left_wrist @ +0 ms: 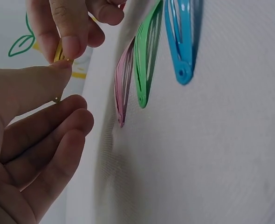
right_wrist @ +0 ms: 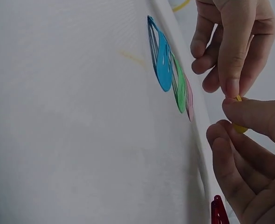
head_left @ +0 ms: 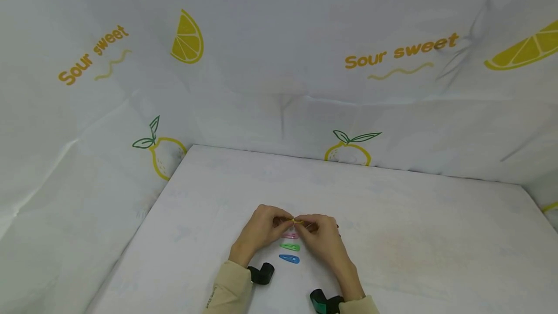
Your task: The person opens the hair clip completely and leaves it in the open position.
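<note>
Left hand (head_left: 259, 231) and right hand (head_left: 323, 240) pinch opposite ends of slim yellow metal-looking snap hair clip (right_wrist: 240, 128), raised over white cloth-covered table (head_left: 418, 246); best flex gently, thumbs steady, fingertips off the snapping edge

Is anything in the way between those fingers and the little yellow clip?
Nothing visible: the left hand and right hand both pinch the yellow clip. The pink clip, green clip and blue clip lie on the table.
</note>
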The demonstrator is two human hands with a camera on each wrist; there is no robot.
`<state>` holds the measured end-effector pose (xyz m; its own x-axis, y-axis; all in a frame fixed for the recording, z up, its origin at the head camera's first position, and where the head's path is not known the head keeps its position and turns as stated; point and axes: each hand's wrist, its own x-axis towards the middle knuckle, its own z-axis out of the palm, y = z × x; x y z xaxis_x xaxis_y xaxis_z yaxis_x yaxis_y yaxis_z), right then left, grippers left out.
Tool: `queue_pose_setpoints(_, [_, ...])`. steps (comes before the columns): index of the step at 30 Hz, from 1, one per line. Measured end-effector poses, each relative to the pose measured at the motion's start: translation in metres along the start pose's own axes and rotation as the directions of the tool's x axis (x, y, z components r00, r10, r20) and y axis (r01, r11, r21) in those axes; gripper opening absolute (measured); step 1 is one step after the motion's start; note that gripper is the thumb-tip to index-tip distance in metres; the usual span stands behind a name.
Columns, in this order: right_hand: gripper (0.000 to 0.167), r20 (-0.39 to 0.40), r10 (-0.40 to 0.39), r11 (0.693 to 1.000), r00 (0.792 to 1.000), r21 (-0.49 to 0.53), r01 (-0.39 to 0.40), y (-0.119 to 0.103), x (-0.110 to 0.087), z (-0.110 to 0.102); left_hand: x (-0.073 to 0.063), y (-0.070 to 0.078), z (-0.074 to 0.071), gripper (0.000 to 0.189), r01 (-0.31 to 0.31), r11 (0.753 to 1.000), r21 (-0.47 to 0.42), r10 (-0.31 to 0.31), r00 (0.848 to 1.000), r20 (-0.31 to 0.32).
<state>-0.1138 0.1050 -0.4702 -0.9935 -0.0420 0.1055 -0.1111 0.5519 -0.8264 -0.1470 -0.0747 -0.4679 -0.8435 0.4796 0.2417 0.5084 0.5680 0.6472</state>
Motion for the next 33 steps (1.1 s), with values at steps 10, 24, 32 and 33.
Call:
queue_pose_setpoints(10, [0.014,-0.029,-0.068,0.996,0.997,0.058,0.07,0.007,-0.001,-0.002,0.001,0.003,0.0,0.008,-0.045,0.999,0.007,0.045,0.999,-0.028])
queue_pose_setpoints(24, [0.014,-0.126,-0.114,0.983,0.985,0.131,0.13,0.013,-0.003,-0.003,0.002,0.008,0.002,0.011,-0.109,0.994,0.001,0.109,0.992,-0.07])
queue_pose_setpoints(32, [0.014,-0.11,-0.069,0.982,0.992,0.166,0.087,0.012,-0.004,-0.004,0.002,0.008,0.002,0.009,-0.127,0.992,0.011,0.127,0.989,-0.075])
queue_pose_setpoints(33, [0.014,-0.111,-0.068,0.982,0.992,0.166,0.086,0.012,-0.004,-0.004,0.002,0.008,0.002,0.009,-0.128,0.992,0.011,0.128,0.989,-0.075])
